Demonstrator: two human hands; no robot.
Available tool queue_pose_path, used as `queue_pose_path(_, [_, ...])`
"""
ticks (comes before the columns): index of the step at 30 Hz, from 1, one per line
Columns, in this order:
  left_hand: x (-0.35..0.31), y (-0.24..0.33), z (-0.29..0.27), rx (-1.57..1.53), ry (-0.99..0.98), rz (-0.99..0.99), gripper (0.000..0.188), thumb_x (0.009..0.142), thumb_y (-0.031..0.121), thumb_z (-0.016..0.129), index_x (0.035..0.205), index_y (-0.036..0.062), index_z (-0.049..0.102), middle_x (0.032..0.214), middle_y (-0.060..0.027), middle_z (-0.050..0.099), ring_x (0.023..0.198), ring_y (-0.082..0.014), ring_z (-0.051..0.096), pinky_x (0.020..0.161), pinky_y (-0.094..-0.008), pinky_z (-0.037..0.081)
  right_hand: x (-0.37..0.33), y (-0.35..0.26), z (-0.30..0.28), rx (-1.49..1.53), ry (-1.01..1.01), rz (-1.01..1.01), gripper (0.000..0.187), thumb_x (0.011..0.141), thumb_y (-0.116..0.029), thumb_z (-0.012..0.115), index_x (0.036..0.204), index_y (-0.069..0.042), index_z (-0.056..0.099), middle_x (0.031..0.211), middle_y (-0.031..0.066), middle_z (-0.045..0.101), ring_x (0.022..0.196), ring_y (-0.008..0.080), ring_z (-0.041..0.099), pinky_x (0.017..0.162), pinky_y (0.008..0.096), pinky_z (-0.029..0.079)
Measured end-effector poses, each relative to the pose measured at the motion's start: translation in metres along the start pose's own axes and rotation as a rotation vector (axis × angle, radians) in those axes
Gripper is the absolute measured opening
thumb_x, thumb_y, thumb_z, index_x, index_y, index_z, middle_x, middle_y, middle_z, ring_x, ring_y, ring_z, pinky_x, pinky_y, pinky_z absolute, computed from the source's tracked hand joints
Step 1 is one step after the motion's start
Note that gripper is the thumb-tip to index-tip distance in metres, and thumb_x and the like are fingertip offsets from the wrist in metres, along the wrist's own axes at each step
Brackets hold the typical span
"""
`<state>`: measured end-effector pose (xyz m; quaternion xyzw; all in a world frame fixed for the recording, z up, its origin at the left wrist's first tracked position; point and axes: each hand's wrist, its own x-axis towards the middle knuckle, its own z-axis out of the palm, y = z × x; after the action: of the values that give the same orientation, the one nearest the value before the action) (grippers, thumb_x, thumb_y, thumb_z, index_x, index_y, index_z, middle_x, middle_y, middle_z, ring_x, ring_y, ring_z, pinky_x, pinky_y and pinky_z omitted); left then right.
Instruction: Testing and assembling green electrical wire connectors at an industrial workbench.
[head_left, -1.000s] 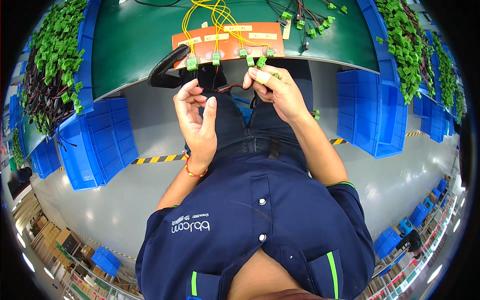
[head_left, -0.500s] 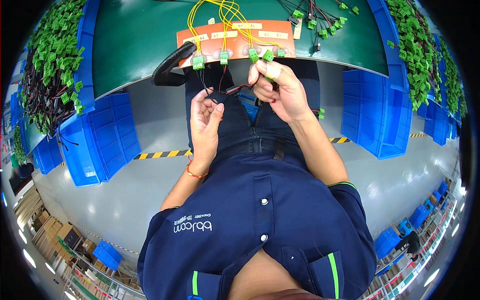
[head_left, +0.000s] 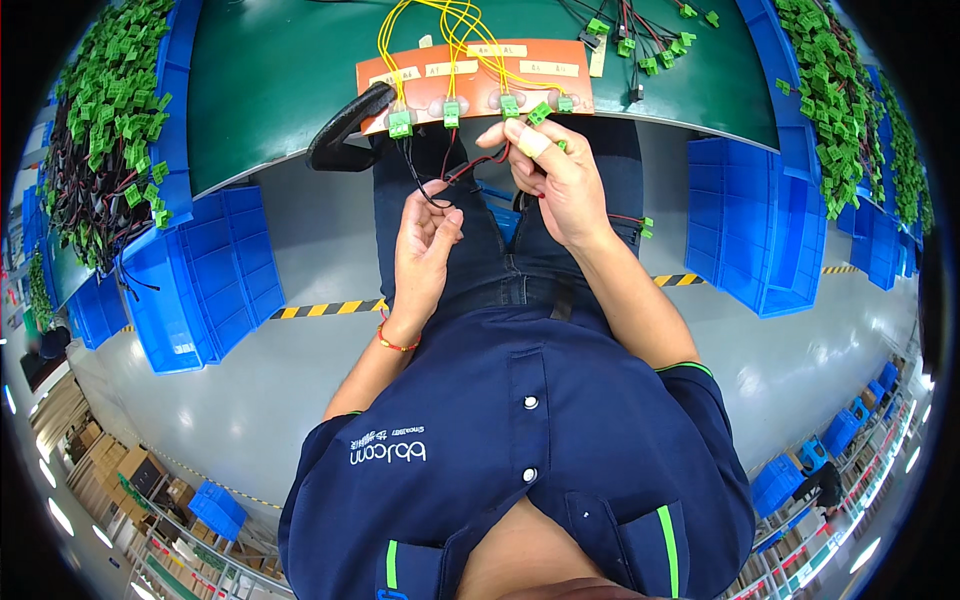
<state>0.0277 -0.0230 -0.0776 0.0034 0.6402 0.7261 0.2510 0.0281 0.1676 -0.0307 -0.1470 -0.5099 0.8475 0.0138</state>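
My right hand [head_left: 555, 175] is raised just below the front edge of an orange board [head_left: 470, 72] and pinches a small green connector [head_left: 540, 113] with red and black wires [head_left: 470, 168] running from it. My left hand [head_left: 425, 245] sits lower, fingers loosely curled, pinching the black wire where it loops down. The orange board lies on a green table [head_left: 290, 70] and carries several green connectors along its front edge, each fed by yellow wires [head_left: 450, 25].
Blue bins [head_left: 195, 270] stand on the left and blue bins [head_left: 760, 230] on the right of my legs. Trays heaped with green connectors [head_left: 115, 110] and black wires flank the table. Loose wired connectors [head_left: 650, 40] lie at the table's back right. A black strap [head_left: 345, 125] hangs off the table edge.
My left hand has dropped lower and away from the board, drawing out the wire. My right hand has stayed near the board's front edge with the connector.
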Motion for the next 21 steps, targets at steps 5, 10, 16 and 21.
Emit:
queue_pose_path(5, [-0.002,-0.002,0.003,0.045,-0.101,-0.045,0.036,0.097,0.015,0.06,0.129,0.0019,0.051,0.095,-0.0003,0.055,0.082,-0.0072,0.051,0.076,-0.0218,0.045,-0.004,-0.013,-0.009,-0.1,-0.003,0.048,0.031,0.098,-0.025,0.055,0.097,0.002,0.07,0.061,-0.0064,0.041,0.05,0.001,0.03,0.046,0.0201,0.021])
queue_pose_path(10, [-0.002,-0.002,0.002,0.163,-0.28,-0.114,0.029,0.1,0.02,0.056,0.122,0.0021,0.059,0.094,-0.0012,0.061,0.085,-0.0063,0.054,0.08,-0.0217,0.045,-0.013,-0.023,-0.032,-0.222,-0.046,0.086,0.035,0.096,-0.029,0.056,0.082,0.0,0.07,0.053,-0.0085,0.036,0.049,0.0014,0.029,0.045,0.0213,0.02])
queue_pose_path(16, [-0.001,-0.004,0.006,0.26,-0.363,-0.132,0.028,0.101,0.02,0.053,0.119,0.0007,0.061,0.097,-0.0033,0.063,0.088,-0.009,0.057,0.082,-0.0243,0.047,-0.006,-0.026,-0.046,-0.126,-0.105,0.151,0.036,0.094,-0.027,0.058,0.071,0.0,0.065,0.049,-0.008,0.033,0.044,0.0026,0.025,0.044,0.0226,0.018])
queue_pose_path(21, [0.002,-0.005,0.004,0.331,-0.4,-0.128,0.026,0.1,0.017,0.054,0.119,0.0003,0.061,0.101,-0.0031,0.063,0.094,-0.01,0.058,0.085,-0.0254,0.047,0.001,-0.029,-0.053,0.132,-0.257,0.246,0.038,0.094,-0.026,0.057,0.065,-0.002,0.061,0.048,-0.0073,0.03,0.043,0.004,0.024,0.043,0.0231,0.019])
